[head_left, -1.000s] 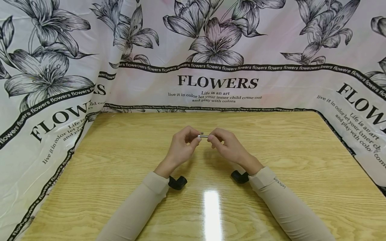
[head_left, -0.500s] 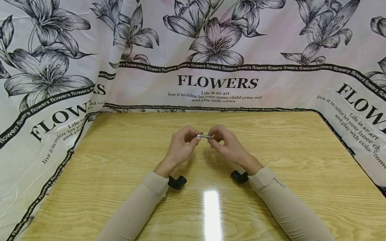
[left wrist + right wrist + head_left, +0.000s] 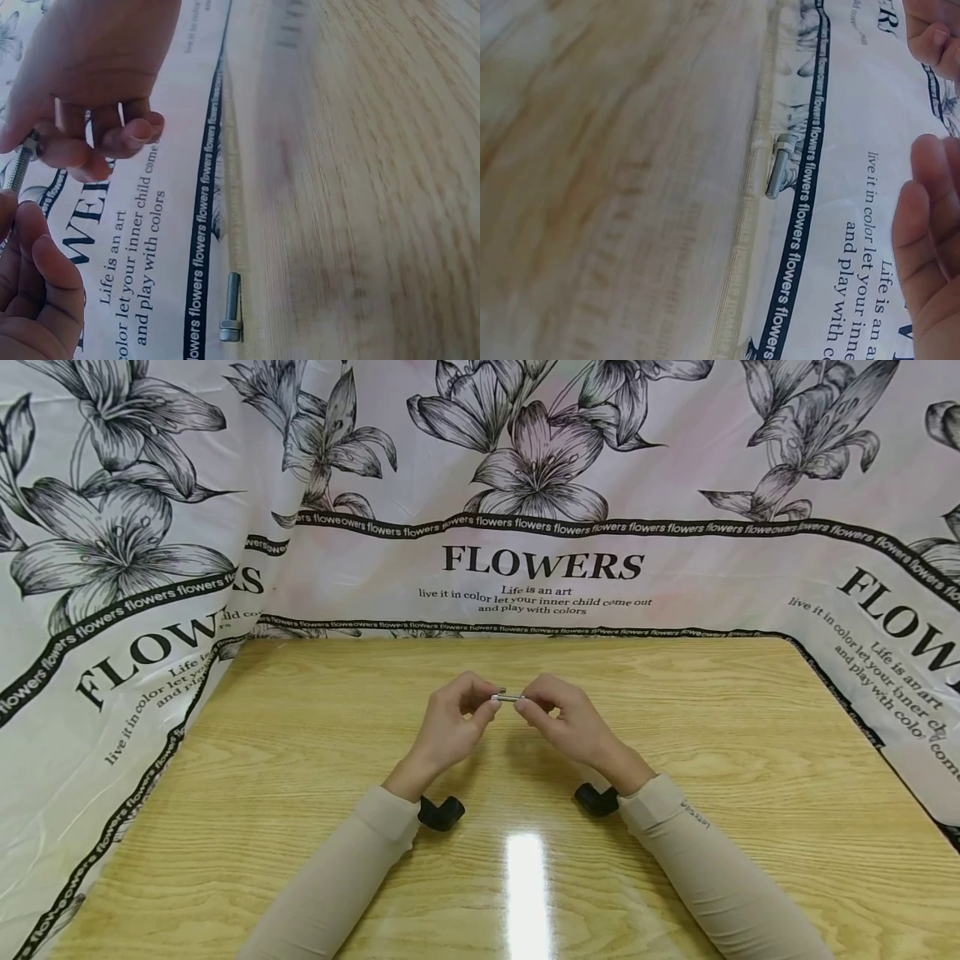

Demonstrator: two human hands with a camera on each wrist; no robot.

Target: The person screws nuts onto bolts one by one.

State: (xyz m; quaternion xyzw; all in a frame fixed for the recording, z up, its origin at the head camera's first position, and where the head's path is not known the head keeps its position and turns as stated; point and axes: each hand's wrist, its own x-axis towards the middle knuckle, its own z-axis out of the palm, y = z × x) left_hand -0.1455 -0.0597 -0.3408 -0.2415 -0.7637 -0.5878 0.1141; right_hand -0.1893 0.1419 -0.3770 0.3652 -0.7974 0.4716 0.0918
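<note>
Above the table, in the head view, both hands meet at a metal bolt [image 3: 508, 697]. My left hand [image 3: 453, 718] pinches its left end between thumb and fingers. From the other side my right hand [image 3: 566, 722] grips the right end, its fingertips at a nut [image 3: 30, 144] that shows in the left wrist view. Threads are visible on the shaft between the two hands. A second bolt [image 3: 781, 165] lies on the table beyond the hands, its hex end pointing left. In the head view, the left fingers partly hide it.
The wood-grain table [image 3: 315, 827] spreads around the arms. A white cloth [image 3: 540, 577] with flower prints and lettering hangs behind it and along both sides. Black wrist-camera mounts [image 3: 441, 814] stick out under the cuffs. A bright light reflection [image 3: 528, 893] lies near the front.
My right fingers spread and shifted at the bolt's right end half a second ago, exposing the nut, and are now closed over it again. My left hand has stayed in place.
</note>
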